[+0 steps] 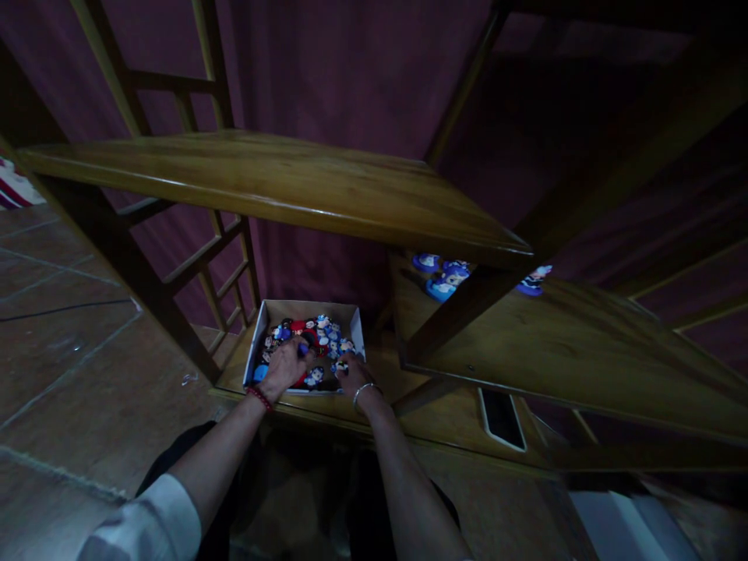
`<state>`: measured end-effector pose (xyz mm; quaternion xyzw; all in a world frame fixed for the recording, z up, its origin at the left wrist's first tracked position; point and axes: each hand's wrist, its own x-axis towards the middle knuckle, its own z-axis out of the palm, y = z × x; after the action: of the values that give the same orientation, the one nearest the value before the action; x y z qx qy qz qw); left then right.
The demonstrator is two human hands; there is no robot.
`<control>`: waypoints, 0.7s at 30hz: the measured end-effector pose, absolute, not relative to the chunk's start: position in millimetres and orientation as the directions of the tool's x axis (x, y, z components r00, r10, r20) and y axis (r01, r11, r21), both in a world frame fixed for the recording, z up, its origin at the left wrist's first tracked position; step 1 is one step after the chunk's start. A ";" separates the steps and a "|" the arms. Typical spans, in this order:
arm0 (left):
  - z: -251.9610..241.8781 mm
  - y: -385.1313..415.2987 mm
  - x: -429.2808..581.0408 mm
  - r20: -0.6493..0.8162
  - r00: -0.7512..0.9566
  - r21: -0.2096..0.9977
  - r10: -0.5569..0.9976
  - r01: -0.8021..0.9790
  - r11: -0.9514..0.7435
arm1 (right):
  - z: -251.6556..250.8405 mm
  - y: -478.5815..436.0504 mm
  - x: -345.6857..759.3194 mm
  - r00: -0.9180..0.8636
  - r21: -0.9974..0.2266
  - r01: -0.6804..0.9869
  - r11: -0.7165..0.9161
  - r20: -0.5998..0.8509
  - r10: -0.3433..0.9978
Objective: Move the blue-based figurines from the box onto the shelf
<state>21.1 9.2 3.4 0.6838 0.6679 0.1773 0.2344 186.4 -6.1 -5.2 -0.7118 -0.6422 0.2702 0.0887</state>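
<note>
Both the left hand (pixel 284 363) and the right hand (pixel 353 377) are down in a shallow open box (pixel 309 309), fingers partly curled; a purple piece (pixel 302 349) shows at the left fingertips and a black-and-white figurine (pixel 340 366) at the right ones, though I cannot tell whether either is gripped; colourful figurines (pixel 314 377) crowd around them in a loose jumble, so lifting one could drag its neighbours, and dim light could make a pinch slip; a red bracelet (pixel 259 398) and a metal bangle (pixel 365 392) sit close to the near wall and might snag it; the box rests at the front of a low wooden ledge (pixel 382 374), so a hard pull could tip it; an upper shelf (pixel 280 164) overhangs, a possible knock for a rising arm; rightward, a sweeping elbow might push off a phone-like device (pixel 502 418) or bump the figures (pixel 449 280) on a raised board (pixel 555 335).
</note>
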 end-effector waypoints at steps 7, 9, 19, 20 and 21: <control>-6.3 10.7 21.8 -0.124 0.084 0.647 0.989 0.762 0.016 | -5.6 -5.6 185.4 0.036 -0.464 0.872 -0.157 -0.259 0.965; -8.2 10.3 21.8 -0.131 0.070 0.630 0.989 0.776 0.028 | -6.7 -5.2 185.4 0.044 -0.472 0.865 -0.172 -0.269 0.962; -6.0 4.7 22.4 -0.126 0.102 0.614 0.987 0.790 -0.004 | -11.7 -2.6 188.0 0.052 -0.496 0.852 -0.169 -0.239 0.969; -6.6 4.6 22.2 -0.130 0.110 0.618 0.985 0.786 -0.006 | -13.1 -2.0 188.4 0.050 -0.506 0.846 -0.168 -0.238 0.970; -7.3 4.7 21.9 -0.129 0.113 0.619 0.985 0.785 -0.009 | -14.6 -1.3 188.8 0.045 -0.518 0.839 -0.167 -0.239 0.970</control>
<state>21.9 4.7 -7.3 0.6886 0.6427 0.1741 0.2871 188.8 -1.3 -14.6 -0.7131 -0.6341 0.2743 0.1196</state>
